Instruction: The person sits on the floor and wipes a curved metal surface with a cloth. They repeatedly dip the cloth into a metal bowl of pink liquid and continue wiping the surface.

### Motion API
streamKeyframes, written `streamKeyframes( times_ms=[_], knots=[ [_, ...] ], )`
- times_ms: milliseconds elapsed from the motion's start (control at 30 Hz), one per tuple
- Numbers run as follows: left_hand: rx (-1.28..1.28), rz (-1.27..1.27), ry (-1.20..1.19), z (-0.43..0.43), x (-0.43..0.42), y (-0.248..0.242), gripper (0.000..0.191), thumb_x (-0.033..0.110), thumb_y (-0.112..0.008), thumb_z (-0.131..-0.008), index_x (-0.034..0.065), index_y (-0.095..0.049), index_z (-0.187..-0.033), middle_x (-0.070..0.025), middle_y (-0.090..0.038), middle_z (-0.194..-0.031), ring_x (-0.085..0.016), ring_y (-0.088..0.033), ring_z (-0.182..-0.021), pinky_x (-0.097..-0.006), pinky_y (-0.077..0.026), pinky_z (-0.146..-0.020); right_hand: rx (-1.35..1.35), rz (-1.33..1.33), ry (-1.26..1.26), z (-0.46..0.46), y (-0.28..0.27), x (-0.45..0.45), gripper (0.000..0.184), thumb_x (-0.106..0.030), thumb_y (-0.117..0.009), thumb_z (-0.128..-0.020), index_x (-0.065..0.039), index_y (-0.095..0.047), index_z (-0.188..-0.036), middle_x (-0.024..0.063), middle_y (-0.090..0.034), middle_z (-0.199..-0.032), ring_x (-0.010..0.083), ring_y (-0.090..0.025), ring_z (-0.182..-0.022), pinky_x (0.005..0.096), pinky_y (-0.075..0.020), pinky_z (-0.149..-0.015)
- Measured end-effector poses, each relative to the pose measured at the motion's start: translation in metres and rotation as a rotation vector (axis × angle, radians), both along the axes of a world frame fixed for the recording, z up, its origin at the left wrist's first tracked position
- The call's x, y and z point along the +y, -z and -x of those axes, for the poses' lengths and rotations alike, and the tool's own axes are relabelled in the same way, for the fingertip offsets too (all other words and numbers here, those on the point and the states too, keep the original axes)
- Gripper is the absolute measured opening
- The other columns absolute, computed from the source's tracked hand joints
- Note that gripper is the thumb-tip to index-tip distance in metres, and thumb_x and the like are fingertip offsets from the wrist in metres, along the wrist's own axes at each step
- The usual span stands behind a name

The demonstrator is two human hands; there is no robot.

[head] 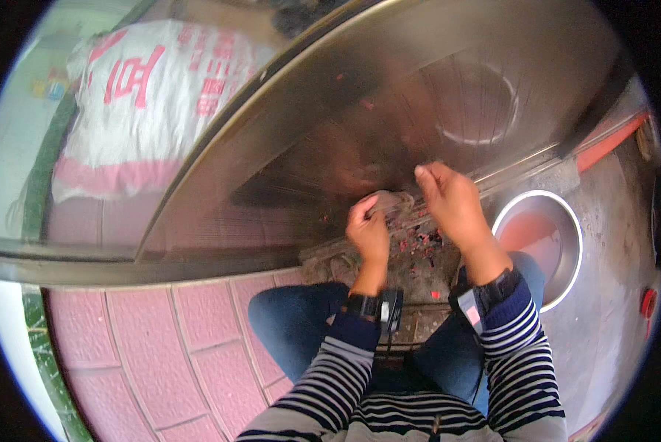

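Observation:
My left hand (368, 229) is closed on a small translucent item (388, 203), perhaps thin plastic or film, just in front of a reflective metal panel (286, 166). Higher and to the right, my right hand (443, 193) has its thumb and fingers pinched together; whether something is between them cannot be made out. Small red and black scraps (421, 240) lie scattered on the floor below and between the hands. To the right of my right wrist stands a round metal bowl (576, 243) with reddish liquid in it.
The tall metal panel rises close in front of both hands and mirrors them. Beyond its upper left edge lies a white and pink woven sack (137, 121) bearing writing. Pink paving tiles (159, 342) cover the ground at left, and a red object (648, 303) is at the far right.

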State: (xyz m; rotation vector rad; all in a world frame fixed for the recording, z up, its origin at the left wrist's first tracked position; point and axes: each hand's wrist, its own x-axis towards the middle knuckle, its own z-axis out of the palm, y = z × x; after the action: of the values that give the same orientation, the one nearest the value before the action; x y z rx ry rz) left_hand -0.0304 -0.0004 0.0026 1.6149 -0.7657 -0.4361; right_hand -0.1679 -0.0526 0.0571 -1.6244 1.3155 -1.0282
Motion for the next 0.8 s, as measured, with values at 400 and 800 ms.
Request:
streamKeyframes(
  times_ms=[400, 800],
  knots=[
    [-0.220, 0.180, 0.152, 0.012, -0.010, -0.009, 0.019, -0.012, -0.054, -0.075, -0.0003, -0.059, -0.089, -0.0088, -0.059, -0.098, -0.016, -0.057, -0.089, -0.0286, -0.045, -0.082, -0.299, -0.370, -0.096, -0.028, 0.029, 0.006, 0.039, -0.037, -0.053, -0.086, 0.001, -0.056, -0.093, 0.0195, -0.061, -0.082, 0.0306, -0.060, -0.080, 0.0357, -0.0455, -0.072],
    [-0.259, 0.389, 0.025, 0.012, -0.001, -0.051, 0.019, -0.007, -0.058, -0.079, 0.0001, -0.054, -0.096, -0.0078, -0.053, -0.104, -0.018, -0.055, -0.096, -0.0292, -0.045, -0.085, -0.951, -0.060, 0.042, -0.064, 0.010, 0.017, 0.014, -0.004, -0.067, -0.077, -0.001, -0.058, -0.087, 0.0004, -0.059, -0.078, 0.0046, -0.049, -0.070, 0.0211, -0.0443, -0.062]
  ],
)
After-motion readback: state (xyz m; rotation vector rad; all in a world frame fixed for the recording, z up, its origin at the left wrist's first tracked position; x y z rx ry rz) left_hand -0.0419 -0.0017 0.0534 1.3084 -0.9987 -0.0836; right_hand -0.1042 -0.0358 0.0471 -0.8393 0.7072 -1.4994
